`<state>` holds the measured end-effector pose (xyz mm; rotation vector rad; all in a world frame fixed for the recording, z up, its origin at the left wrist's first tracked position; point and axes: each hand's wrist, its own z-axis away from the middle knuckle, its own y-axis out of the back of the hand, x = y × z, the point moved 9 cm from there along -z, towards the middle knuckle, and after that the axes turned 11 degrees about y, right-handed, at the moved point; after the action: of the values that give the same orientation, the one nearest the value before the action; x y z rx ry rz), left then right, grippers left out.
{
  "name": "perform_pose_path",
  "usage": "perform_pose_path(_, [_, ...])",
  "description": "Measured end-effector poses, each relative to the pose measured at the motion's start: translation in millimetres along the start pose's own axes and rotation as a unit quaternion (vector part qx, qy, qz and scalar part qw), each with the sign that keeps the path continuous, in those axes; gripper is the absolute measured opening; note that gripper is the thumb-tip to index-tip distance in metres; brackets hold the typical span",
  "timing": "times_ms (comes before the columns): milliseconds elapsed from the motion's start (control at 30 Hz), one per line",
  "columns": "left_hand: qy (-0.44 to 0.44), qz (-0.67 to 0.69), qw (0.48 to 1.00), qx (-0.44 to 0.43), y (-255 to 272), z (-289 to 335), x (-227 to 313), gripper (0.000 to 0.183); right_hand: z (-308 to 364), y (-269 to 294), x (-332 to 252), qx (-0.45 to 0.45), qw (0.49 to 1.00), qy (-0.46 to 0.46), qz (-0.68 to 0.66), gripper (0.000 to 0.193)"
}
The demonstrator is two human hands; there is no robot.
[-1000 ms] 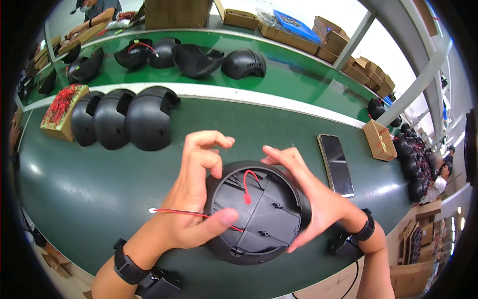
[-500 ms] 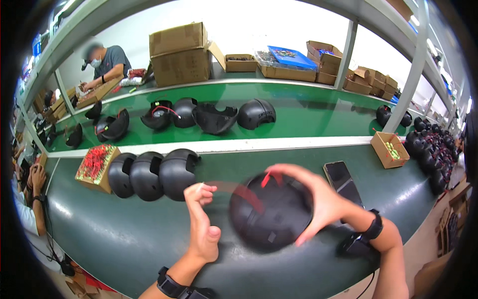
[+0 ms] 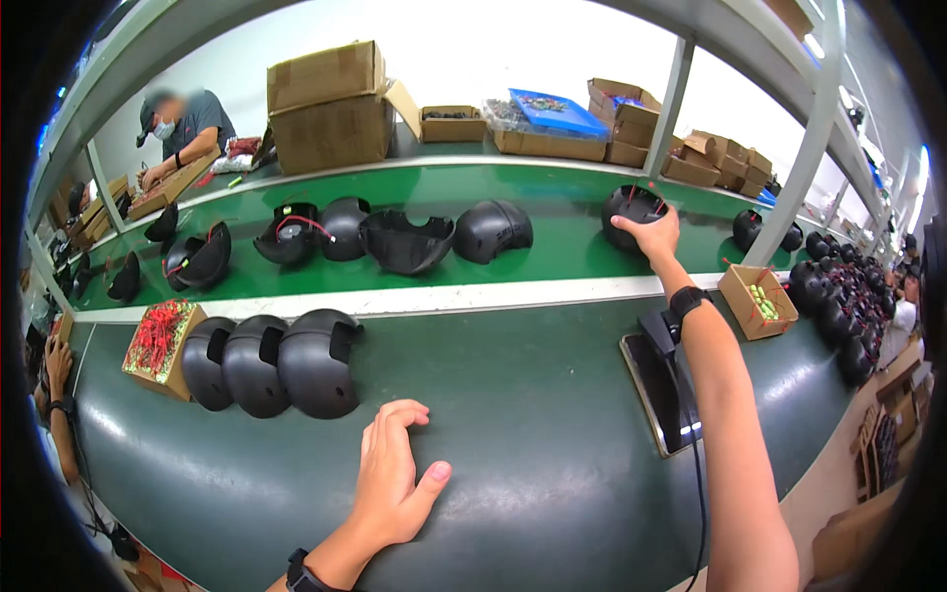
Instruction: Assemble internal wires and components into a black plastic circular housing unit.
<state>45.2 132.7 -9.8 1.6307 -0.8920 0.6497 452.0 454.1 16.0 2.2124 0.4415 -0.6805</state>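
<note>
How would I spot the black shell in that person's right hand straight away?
Look past the dark green table to the bright green strip behind the white rail. Right of its middle, the right hand grips a round black shell. Other shells lie on either side of it, but it alone there has a hand on it.

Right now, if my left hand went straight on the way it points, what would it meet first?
Going forward and slightly right, your left hand would probably first meet the white rail at the far edge of the table. The hand's height is hard to judge, so it might pass over.
</note>
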Motion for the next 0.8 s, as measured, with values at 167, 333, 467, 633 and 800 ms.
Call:
perform_pose_path(167, [-0.008,-0.003,1.000,-0.005,1,-4,5,0.053,-8,6,-6,0.007,0.999,0.028,0.039,0.121])
perform_pose_path(333, [0.009,0.011,1.000,0.011,1,-4,0,0.052,9,45,-28,0.106,0.960,-0.012,0.257,0.113])
perform_pose_path(467, [0.001,-0.015,1.000,0.022,3,-2,5,0.050,33,49,-139,0.052,0.922,0.381,0.040,0.071])
perform_pose_path(633, [0.011,-0.043,0.999,0.003,8,4,0,0.042,108,-64,-251,-0.252,0.843,0.475,-0.008,0.078])
perform_pose_path(800, [0.014,-0.042,0.999,0.007,4,1,5,0.037,59,-143,-208,-0.292,0.926,0.238,0.028,0.066])
